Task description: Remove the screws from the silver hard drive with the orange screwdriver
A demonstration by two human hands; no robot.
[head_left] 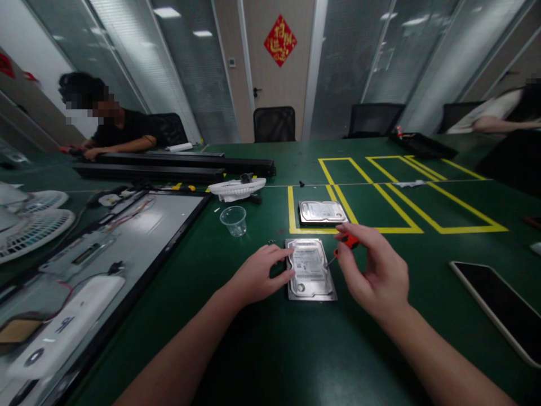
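A silver hard drive lies flat on the green table in front of me, label side up. My left hand rests at its left side, thumb and fingers apart and touching the edge and label. In my right hand is a screwdriver with a red and black handle, gripped between thumb and fingers. Its thin shaft points down and left, and the tip meets the drive's right edge. A second hard drive sits just beyond, inside a yellow taped box. Small screws lie near the first drive's upper left corner.
A clear plastic cup and a white fan part stand to the left. An opened display panel covers the left side. Black bars lie farther back. A phone is at right. Two other people sit across the table.
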